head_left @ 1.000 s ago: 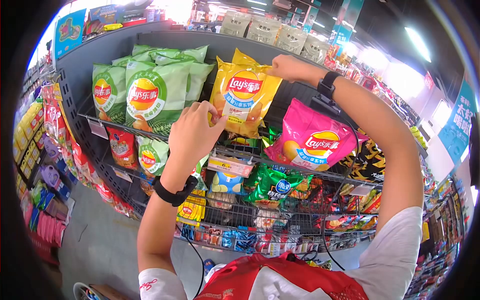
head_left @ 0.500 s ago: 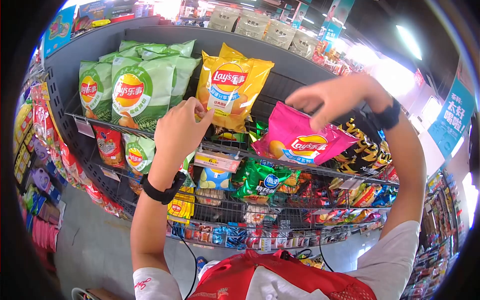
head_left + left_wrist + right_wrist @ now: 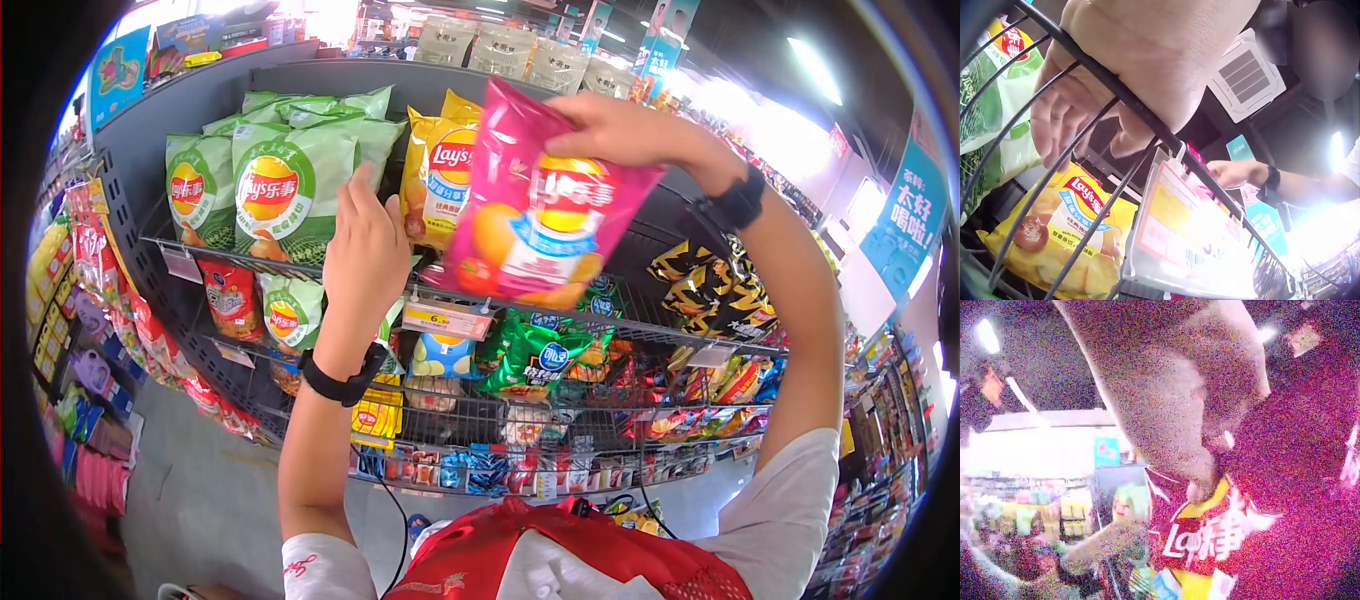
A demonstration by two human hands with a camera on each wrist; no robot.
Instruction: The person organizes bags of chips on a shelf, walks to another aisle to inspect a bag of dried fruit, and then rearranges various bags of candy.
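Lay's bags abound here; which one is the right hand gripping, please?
The pink bag, the only one in the right hand; it partly hides the yellow bag.

- Yellow bag (image 3: 432, 190), head view: right side hidden behind pink bag (image 3: 545, 215).
- Pink bag, right wrist view: coarse grain, outer edges indistinct.
- Right hand (image 3: 625, 130), head view: any fingers behind pink bag unseen.
- Left hand (image 3: 1138, 62), left wrist view: cut by top edge, crossed by shelf wires (image 3: 1107, 78).
- Price label (image 3: 1194, 234): part bleached by glare.
- Rear green bags (image 3: 330, 103): partly covered.
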